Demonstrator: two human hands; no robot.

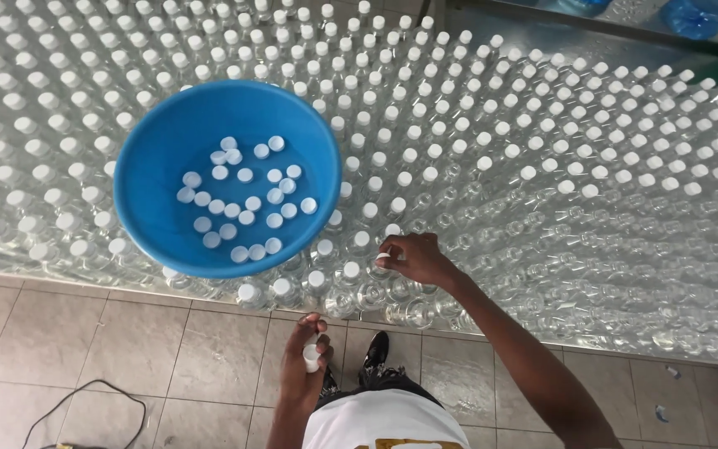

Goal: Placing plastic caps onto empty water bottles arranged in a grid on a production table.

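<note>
Grey floor tiles [126,349] fill the nearest strip of the view, with a dark cable [85,397] looping across them short of the blue basin and a black shoe [376,349] showing by the person's white shirt [384,422].

Just above the shirt, the left hand [305,362] hangs over the tiles, its grip curled closed around a few white caps [312,356]. It sits short of the surface's front edge [85,278], nearer the viewer than the basin.

Beyond that edge, the right hand [415,258] reaches onto the front rows of clear bottles [409,312], to the right of the basin. Its fingertips [384,252] are pinched together on a bottle's mouth; whether a cap is between them is too small to tell. The bottles stand upright, necks up. Uncapped ones [492,241] lie right of this hand, so the right hand is the nearer one.

The blue basin [151,175] rests atop capped bottles [60,91], holding loose white caps [243,199].

Farther back, capped rows continue to large blue jugs [695,15].
</note>
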